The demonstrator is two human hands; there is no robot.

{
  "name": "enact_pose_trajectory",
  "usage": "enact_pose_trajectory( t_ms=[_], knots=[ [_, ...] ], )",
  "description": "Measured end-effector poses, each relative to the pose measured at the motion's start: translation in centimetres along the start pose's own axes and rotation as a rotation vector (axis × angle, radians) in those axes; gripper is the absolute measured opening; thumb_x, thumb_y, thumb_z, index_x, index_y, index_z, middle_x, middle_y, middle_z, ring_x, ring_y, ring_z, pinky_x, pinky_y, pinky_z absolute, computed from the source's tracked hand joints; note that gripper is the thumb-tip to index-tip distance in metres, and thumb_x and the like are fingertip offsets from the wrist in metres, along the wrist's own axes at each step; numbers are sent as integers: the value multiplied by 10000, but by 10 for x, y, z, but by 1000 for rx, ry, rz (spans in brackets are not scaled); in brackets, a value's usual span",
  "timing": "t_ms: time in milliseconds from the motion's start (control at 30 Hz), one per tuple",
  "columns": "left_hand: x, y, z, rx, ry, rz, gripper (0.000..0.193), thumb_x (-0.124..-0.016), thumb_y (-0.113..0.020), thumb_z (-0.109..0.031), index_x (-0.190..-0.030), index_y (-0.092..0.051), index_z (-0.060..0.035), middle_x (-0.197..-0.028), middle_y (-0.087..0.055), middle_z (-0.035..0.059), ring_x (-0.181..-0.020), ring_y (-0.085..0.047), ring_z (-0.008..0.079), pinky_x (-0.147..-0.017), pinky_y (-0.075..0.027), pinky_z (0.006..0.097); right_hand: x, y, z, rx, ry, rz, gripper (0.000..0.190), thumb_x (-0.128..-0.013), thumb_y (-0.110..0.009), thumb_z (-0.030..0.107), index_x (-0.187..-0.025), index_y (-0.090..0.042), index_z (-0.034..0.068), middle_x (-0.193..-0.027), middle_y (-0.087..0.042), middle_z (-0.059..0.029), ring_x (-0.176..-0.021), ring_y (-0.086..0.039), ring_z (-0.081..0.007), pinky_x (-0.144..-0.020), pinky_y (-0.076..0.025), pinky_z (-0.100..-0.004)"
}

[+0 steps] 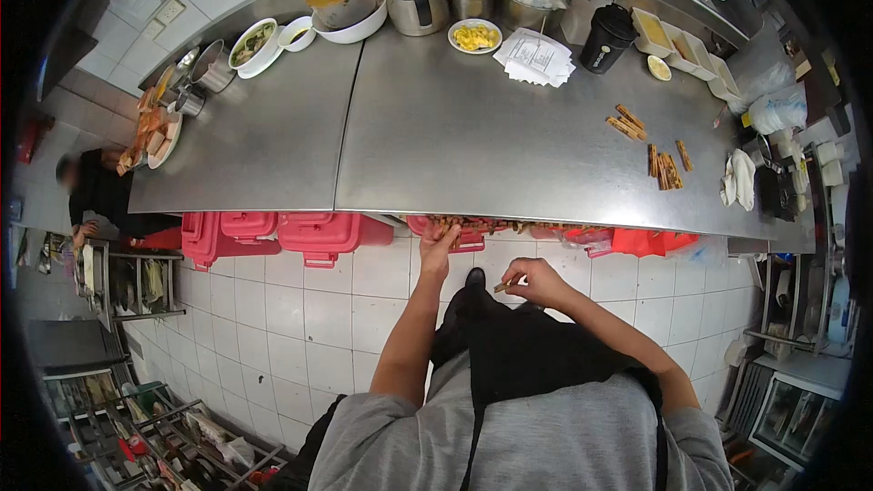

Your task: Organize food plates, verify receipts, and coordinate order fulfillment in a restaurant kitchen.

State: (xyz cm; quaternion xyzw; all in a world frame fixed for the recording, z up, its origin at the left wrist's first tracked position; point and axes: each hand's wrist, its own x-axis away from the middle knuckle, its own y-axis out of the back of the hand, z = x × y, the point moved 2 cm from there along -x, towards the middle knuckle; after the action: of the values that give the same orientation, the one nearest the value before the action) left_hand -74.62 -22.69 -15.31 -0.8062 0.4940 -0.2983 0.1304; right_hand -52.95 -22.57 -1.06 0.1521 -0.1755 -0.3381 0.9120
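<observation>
My left hand (439, 243) is at the front edge of the steel worktable (423, 129), its thumb and fingers around some small wooden clips (445, 221). A row of similar wooden clips (539, 226) runs along under the table's edge to the right of it. Lower and to the right, in front of my apron, my right hand (540, 281) pinches a single wooden clip (502, 287) between thumb and fingertips. More wooden clips with dark marks lie on the tabletop at the right, in an upper group (627, 124) and a lower group (668, 169).
Pink lidded bins (320, 235) and a red bag (648, 241) sit below the table. Along its back stand bowls (254, 44), a thermal jug (416, 0), spiked paper slips (537, 56) and a black tumbler (605, 37). A white cloth (738, 179) lies right. Another person (102, 191) is far left.
</observation>
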Motion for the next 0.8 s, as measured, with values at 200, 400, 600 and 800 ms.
enact_pose_trajectory(
  t_ms=[200, 400, 600, 800],
  knots=[
    [5, 7, -31, -13, -54, -66, 256, -772, -634, 8, -986, -567, -116, -830, -590, -42, -673, -507, 34, -581, -389, 177, -17, -6, 7, -1, 52, -32, 139, -690, -675, 75, -794, -598, 25, -767, -613, -101, -708, -608, -221, -643, -474, -311],
    [12, 10, -31, -26, 22, -83, 235, -799, -622, -39, -1006, -557, -128, -819, -582, -62, -538, -381, -13, -440, -253, 164, -76, -21, 23, 20, 267, -327, 100, -704, -649, 31, -757, -568, 4, -738, -576, -108, -687, -583, -265, -604, -464, -334],
    [14, 5, -35, -53, 92, -65, 334, -802, -629, -72, -1115, -516, -87, -909, -593, -36, -619, -462, 1, -460, -297, 161, -98, -45, 8, 311, 334, -438, 19, -755, -553, 35, -753, -567, 22, -789, -572, -102, -724, -584, -275, -623, -478, -357],
    [16, 6, -40, 0, 173, -90, 344, -789, -633, -32, -1110, -519, -76, -908, -613, 3, -703, -561, 51, -493, -365, 158, -107, -62, -10, 385, 307, -355, 44, -739, -508, 60, -771, -503, 30, -864, -510, -112, -802, -553, -289, -674, -465, -378]
  ],
)
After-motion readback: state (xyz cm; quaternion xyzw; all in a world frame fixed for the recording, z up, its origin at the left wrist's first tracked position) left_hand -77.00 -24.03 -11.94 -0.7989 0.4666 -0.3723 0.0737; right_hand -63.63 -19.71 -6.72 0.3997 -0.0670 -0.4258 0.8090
